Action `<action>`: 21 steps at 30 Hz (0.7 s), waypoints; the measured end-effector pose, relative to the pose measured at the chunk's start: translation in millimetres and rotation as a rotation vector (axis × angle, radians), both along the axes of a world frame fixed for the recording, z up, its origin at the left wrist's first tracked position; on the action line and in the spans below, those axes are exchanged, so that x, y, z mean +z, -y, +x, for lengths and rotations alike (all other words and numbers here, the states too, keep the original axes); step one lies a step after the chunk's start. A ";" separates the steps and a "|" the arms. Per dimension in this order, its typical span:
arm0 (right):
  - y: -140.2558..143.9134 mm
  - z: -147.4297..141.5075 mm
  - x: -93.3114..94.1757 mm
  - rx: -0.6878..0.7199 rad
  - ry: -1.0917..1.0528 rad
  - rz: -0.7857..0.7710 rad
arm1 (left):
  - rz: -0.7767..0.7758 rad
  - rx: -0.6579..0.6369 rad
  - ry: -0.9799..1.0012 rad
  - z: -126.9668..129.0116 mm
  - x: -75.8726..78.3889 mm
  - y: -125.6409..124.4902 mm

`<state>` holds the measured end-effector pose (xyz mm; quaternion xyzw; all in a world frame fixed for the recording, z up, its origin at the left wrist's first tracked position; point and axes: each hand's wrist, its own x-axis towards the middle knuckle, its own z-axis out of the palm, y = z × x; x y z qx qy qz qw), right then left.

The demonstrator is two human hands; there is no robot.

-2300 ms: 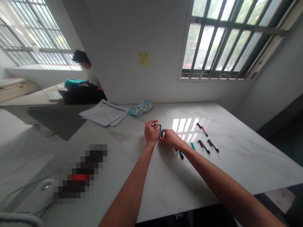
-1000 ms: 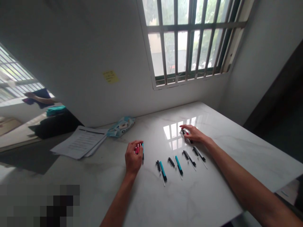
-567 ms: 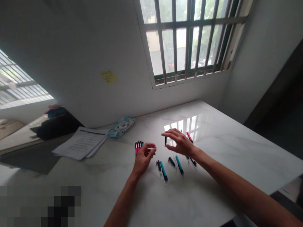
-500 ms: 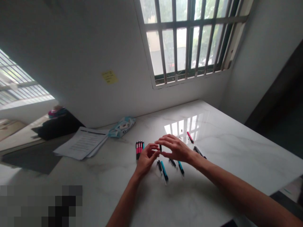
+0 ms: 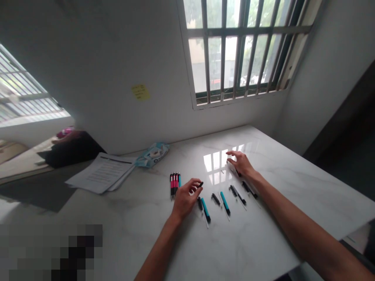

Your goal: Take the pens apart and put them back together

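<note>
My left hand (image 5: 187,197) pinches a short black pen part (image 5: 200,184) between thumb and fingertips, just above the table. Farther back, my right hand (image 5: 240,162) reaches over the tabletop with thumb and index finger apart, close to a tiny piece on the surface. Under that hand lies a pen barrel, mostly hidden. In front are taken-apart pens: a teal barrel (image 5: 205,208), another teal barrel (image 5: 225,202), black grips (image 5: 216,199) and thin white refills (image 5: 207,222). Several whole pens (image 5: 174,184), red and teal with black, stand side by side left of my left hand.
A white marbled table (image 5: 140,234) runs to the wall. Printed sheets (image 5: 101,173) and a blue-white packet (image 5: 152,155) lie at the back left. A yellow note (image 5: 140,92) sticks to the wall, left of the barred window (image 5: 234,62).
My hands have moved apart. The right hand has gone back and to the right, towards the small piece; the left keeps the black pen part. The view has shifted slightly.
</note>
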<state>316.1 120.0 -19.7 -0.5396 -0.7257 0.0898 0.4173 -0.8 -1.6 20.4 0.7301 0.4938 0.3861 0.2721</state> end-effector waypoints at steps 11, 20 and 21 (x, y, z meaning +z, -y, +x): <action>35.8 -48.4 22.0 0.291 -0.542 -0.123 | 0.123 0.080 -0.127 -0.2 -0.4 2.1; 79.3 -97.5 23.8 0.605 -0.693 -0.383 | 0.131 0.052 -0.162 4.7 4.0 5.6; 79.8 -97.6 23.8 0.611 -0.685 -0.387 | 0.132 0.049 -0.162 5.0 4.4 5.8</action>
